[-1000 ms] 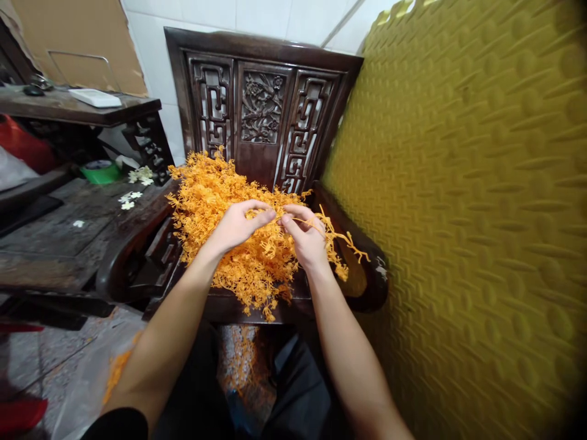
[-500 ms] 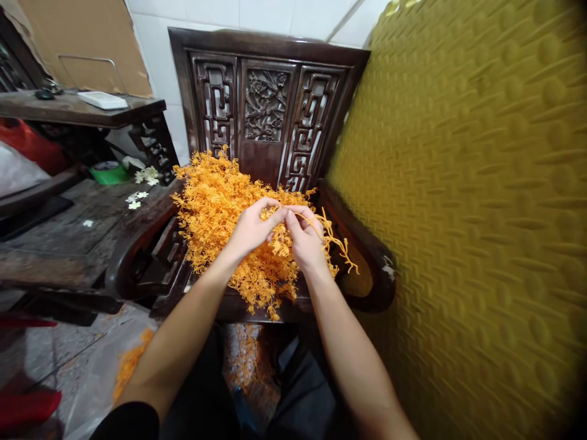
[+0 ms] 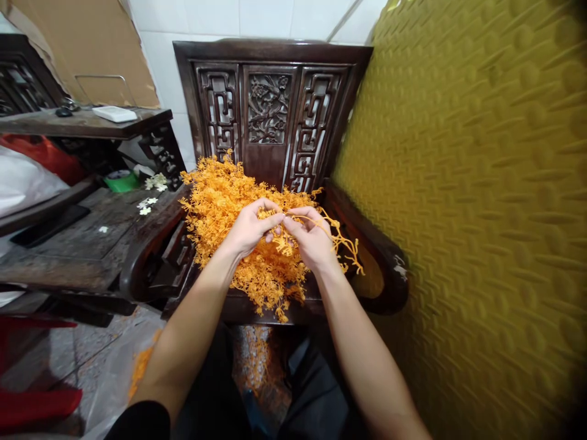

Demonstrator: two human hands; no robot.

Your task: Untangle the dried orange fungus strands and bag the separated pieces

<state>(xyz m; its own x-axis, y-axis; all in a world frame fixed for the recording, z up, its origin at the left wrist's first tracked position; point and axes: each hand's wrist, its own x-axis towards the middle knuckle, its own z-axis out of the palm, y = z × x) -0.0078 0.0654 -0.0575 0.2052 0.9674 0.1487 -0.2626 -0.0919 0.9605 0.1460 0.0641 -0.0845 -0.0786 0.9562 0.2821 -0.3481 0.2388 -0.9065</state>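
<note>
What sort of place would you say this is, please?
Probably a room in a home, though a small workshop is possible: a carved wooden chair holds the orange pile, beside a wooden side table and a white tiled wall.

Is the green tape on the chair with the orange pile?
No, the green tape lies on the dark wooden seat left of the chair holding the orange pile.

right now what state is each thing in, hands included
left hand, fingertips closed on the orange sprig
right hand, fingertips closed on it too
orange sprig, held, loose end trailing past the right hand
orange pile, heaped on the chair
chair, upright
green tape roll, lying flat
white flowers, scattered loose
plastic bag, on the floor, mouth unclear
</note>
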